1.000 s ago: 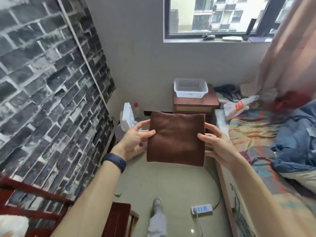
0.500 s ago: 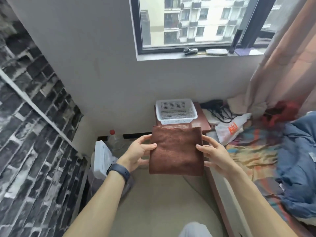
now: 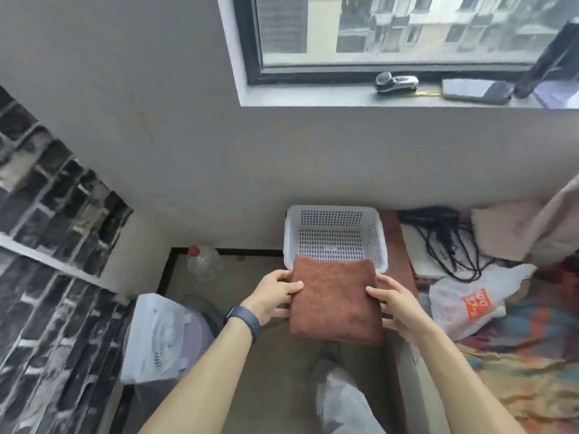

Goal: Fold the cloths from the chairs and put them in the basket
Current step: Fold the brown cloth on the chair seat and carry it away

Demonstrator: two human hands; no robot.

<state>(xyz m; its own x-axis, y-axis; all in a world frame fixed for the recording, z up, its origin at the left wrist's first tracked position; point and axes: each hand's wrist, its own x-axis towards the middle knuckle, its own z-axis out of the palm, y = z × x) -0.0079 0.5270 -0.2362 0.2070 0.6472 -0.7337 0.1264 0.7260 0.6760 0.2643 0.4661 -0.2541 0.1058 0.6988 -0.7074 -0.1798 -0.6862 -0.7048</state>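
A folded brown cloth is held flat in the air between both hands, its far edge overlapping the near rim of a white perforated plastic basket. My left hand grips the cloth's left edge, thumb on top and fingers underneath. At the right edge my right hand holds it the same way. The basket stands on a small brown wooden cabinet against the wall under the window. I see nothing inside the basket.
A clear bottle with a red cap and a white fan stand on the floor to the left. Black cables, a white plastic bag and a bed with a colourful sheet lie right. My leg is below.
I have stepped closer to the basket. The folded cloth has moved forward and now reaches the basket's near rim. Both hands keep their hold.
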